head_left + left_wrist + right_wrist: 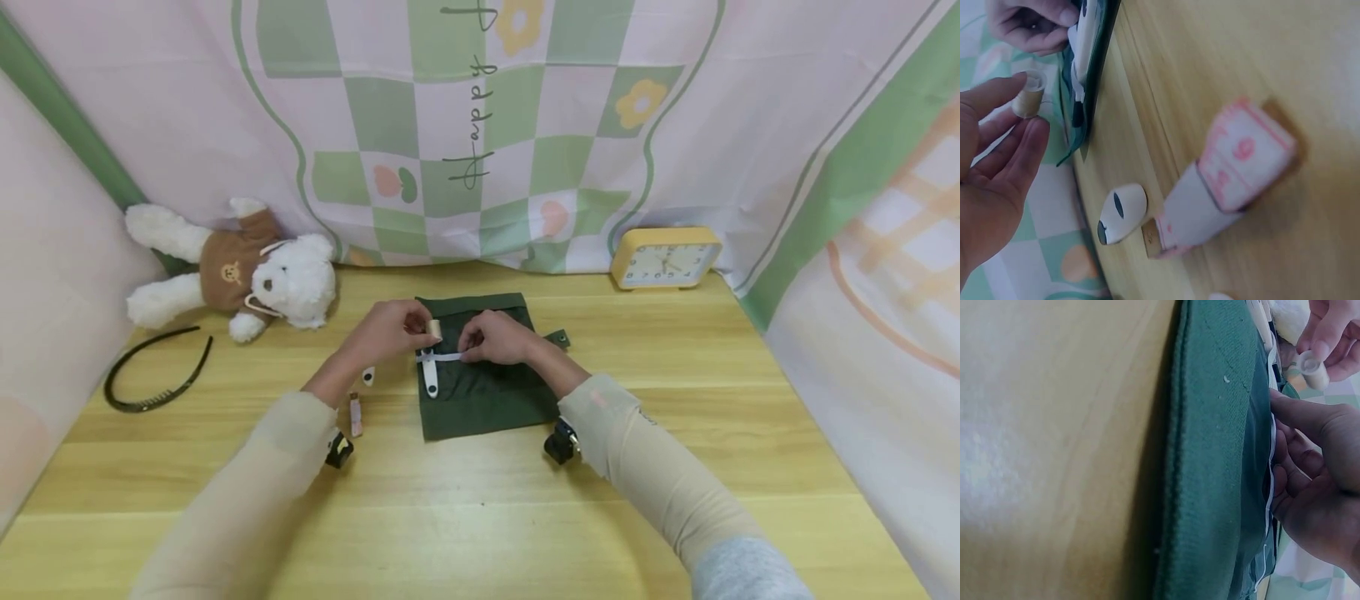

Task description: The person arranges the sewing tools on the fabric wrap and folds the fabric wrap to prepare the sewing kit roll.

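A small spool point(434, 330) of beige thread is held just over a dark green cloth point(495, 385), near its left edge. The cloth lies unfolded toward the surface's point(480, 525) far edge, crossed by a thin white strap point(450, 357).

Over there I see a beige left sleeve point(225, 492) and a matching right sleeve point(667, 483), each ending in a paler, rough-edged band. Small dark marks point(648, 417) (too tiny for me to read) sit near the right one, and grey cloth point(746, 571) shows nearer the elbow. Each wrist wears a boxy black camera point(340, 450)
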Action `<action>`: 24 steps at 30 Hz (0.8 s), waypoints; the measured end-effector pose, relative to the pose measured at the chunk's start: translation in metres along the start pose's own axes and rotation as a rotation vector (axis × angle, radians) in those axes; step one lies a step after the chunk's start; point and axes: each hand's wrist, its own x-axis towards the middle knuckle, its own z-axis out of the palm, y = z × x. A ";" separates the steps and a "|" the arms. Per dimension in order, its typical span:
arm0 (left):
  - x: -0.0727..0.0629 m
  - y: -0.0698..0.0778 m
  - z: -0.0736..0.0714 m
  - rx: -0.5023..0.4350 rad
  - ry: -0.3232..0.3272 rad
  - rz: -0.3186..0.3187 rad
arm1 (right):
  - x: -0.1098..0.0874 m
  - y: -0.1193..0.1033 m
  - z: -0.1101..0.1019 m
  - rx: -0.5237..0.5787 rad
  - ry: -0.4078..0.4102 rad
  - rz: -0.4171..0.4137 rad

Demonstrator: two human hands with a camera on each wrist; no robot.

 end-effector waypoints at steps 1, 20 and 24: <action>0.002 0.001 0.001 0.011 -0.004 0.000 | 0.000 0.000 0.000 -0.003 0.002 -0.004; 0.019 0.007 0.014 0.133 -0.115 0.021 | 0.002 0.004 0.001 -0.018 0.005 -0.036; 0.020 0.008 0.015 0.133 -0.119 0.028 | 0.002 0.004 0.001 -0.012 0.001 -0.033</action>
